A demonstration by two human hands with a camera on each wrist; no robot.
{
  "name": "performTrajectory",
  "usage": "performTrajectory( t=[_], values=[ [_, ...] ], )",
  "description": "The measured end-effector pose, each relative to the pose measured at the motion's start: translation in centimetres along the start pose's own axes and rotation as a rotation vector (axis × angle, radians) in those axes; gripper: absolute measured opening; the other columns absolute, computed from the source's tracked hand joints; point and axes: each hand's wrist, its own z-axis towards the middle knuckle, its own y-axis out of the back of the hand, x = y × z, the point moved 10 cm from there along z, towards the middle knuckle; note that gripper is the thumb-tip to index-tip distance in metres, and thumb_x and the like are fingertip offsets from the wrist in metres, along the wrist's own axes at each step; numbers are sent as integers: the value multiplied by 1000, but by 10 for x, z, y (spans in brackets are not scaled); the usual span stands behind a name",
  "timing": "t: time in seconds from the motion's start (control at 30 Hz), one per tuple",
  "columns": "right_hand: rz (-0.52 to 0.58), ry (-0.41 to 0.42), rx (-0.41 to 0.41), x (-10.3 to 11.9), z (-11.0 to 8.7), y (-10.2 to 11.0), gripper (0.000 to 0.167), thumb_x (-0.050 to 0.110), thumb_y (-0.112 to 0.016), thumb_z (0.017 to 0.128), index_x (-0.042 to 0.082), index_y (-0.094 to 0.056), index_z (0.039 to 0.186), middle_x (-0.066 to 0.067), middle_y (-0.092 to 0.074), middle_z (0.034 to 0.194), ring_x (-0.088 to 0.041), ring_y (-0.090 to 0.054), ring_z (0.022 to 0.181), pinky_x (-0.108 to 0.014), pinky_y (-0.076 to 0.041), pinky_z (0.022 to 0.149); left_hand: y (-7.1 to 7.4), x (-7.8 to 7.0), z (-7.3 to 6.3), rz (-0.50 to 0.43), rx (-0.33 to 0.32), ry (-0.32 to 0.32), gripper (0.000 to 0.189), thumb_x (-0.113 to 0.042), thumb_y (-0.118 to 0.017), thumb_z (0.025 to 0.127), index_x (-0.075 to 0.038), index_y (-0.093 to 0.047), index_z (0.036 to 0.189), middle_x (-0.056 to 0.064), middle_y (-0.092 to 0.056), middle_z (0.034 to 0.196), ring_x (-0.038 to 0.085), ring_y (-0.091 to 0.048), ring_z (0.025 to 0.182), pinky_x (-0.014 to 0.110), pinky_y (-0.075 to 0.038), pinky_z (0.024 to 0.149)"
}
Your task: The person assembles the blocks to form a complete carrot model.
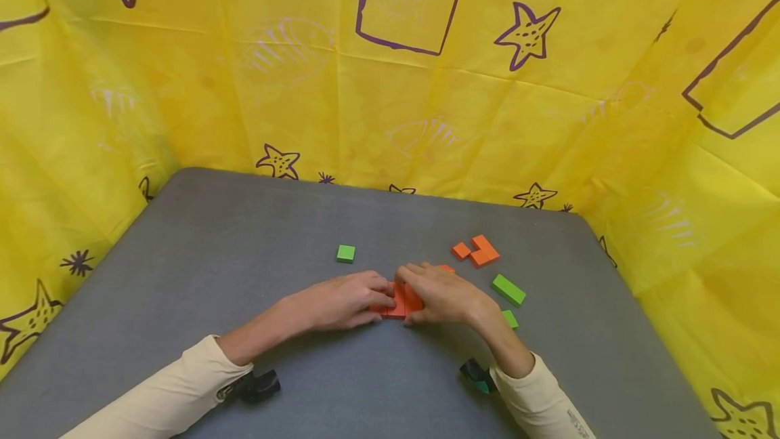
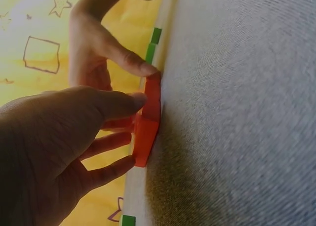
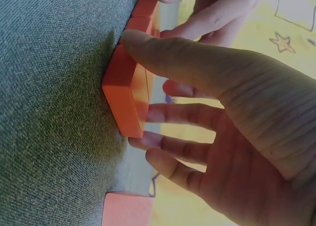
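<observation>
Several flat orange blocks (image 1: 397, 300) lie side by side on the grey table, between the two hands. From the left, my left hand (image 1: 352, 298) holds the group's end, thumb at the near side and fingertips at the far side. My right hand (image 1: 443, 295) grips the other end, its thumb (image 3: 143, 47) pressed along the near face and its fingers reaching round the far side. Seams between the orange blocks (image 3: 123, 105) show in the right wrist view. The right hand hides part of the group in the head view. Another orange piece (image 1: 447, 268) peeks out behind that hand.
A green square block (image 1: 345, 253) lies beyond the left hand. To the right are a small orange block (image 1: 461, 251), an L-shaped orange piece (image 1: 485, 252), a green bar (image 1: 508, 290) and a partly hidden green block (image 1: 510, 319). Yellow patterned cloth (image 1: 390, 87) surrounds the table.
</observation>
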Motion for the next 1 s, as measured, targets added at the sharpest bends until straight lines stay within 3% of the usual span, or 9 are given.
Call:
performTrajectory(
  t=[0.57,0.7,0.83,1.0],
  values=[
    [-23,17,-11,3,2,1,46,26,-86,85,15,-58,120,3,-64,106,-15,-53,95,-27,-45,80,0,3,0,6,33,19,29,-22,-73,99,-13,-76,127,2,-71,131,18,-62,126,33,-54,108],
    [34,4,9,1,-1,3,48,29,-85,88,15,-57,124,2,-64,113,-15,-54,99,-30,-48,85,0,5,-2,-6,50,27,32,-24,-74,99,-13,-74,129,1,-70,133,18,-60,129,33,-53,109],
    [82,-15,-31,-11,-11,21,45,29,-80,93,12,-58,129,-4,-65,121,-20,-60,105,-37,-52,93,-1,7,-3,-16,67,26,34,-26,-74,99,-14,-73,131,0,-69,135,18,-59,132,33,-52,111],
    [75,-70,-157,-33,-33,56,34,22,-73,99,9,-61,128,-8,-66,124,-27,-63,109,-43,-54,95,-3,7,-3,-7,84,-12,32,-25,-72,100,-17,-74,131,0,-68,136,17,-59,133,33,-51,112]
  ],
)
